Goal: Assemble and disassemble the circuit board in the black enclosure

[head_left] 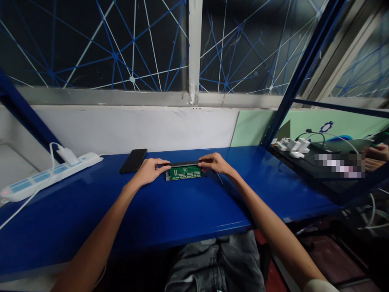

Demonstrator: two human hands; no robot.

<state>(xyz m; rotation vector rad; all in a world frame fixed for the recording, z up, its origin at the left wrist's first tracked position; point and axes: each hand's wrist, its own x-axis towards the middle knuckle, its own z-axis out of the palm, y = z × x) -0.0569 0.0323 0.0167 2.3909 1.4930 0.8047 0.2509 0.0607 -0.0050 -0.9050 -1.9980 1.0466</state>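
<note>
A green circuit board [186,172] in a grey tray-like base lies on the blue table [170,211]. Along its far edge runs a dark, narrow cover [184,164], tilted up above the board. My left hand [151,169] pinches the cover's left end between thumb and fingers. At the opposite end, my right hand [215,163] grips the same cover, thumb below and fingers on top. A thin rod-like tool [220,179] lies just beside my right hand, partly hidden by it. Whether the cover touches the base cannot be made out.
A black phone [133,160] lies to the left of my left hand. Further left is a white power strip [51,176] with a plugged-in charger [67,155]. Blue frame posts [278,109] stand at the sides. Another person's hand [377,158] shows at the far right.
</note>
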